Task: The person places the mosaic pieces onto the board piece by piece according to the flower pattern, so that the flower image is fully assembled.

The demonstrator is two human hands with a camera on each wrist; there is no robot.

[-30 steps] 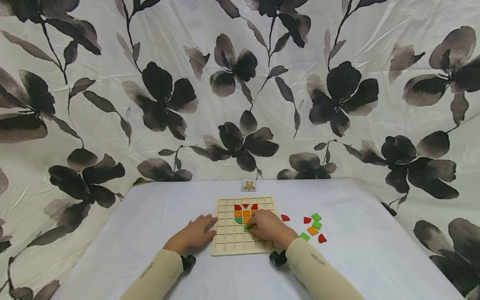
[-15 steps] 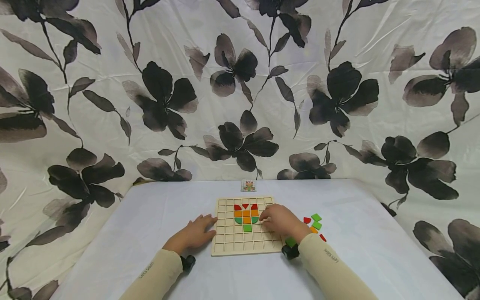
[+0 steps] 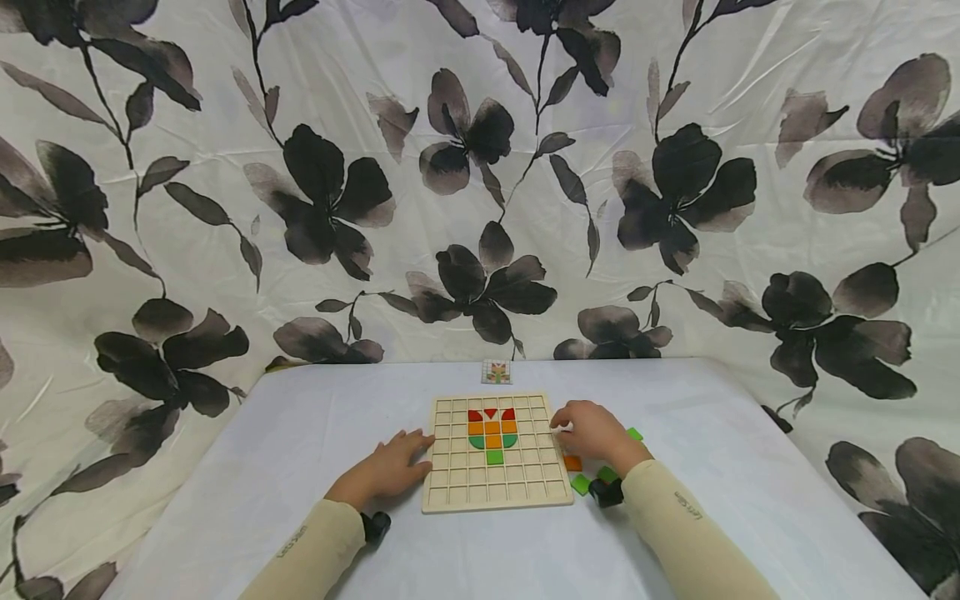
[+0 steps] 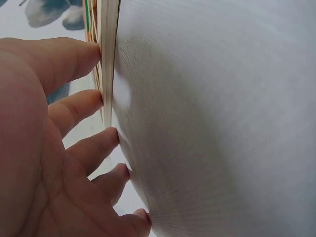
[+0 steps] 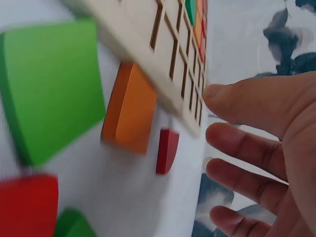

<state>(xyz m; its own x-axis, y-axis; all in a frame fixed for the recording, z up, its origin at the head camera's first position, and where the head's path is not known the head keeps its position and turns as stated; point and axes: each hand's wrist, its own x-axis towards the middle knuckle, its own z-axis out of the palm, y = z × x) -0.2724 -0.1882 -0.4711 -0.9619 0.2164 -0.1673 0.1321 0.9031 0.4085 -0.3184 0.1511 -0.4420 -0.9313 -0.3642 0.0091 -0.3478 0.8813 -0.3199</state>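
Note:
A wooden grid board (image 3: pixel 450 492) lies on the table, bearing a small tulip-like pattern of red, orange (image 3: pixel 492 428) and green (image 3: pixel 495 457) pieces. My left hand (image 3: pixel 390 467) rests at its left side. In the left wrist view the fingertips (image 4: pixel 86 59) touch the board's edge, fingers spread. My right hand (image 3: pixel 588 429) is just past the board's right edge, above loose pieces. Its thumb and fingers are apart in the right wrist view, nothing visible between them. Beside it lie a small red piece (image 5: pixel 167 150), an orange tile (image 5: pixel 136 113) and a large-looking green tile (image 5: pixel 57 89).
A small pattern card (image 3: pixel 497 372) lies behind the board. More loose pieces lie to the board's right, including a green tile (image 3: pixel 581 484) and a red piece (image 5: pixel 27 207); my right hand and arm hide some. A flowered cloth (image 3: pixel 480 208) hangs behind the table.
My right hand has moved right, off the pattern to beyond the board's right edge. A green rounded piece at the pattern's right side is now uncovered. My left hand has stayed put.

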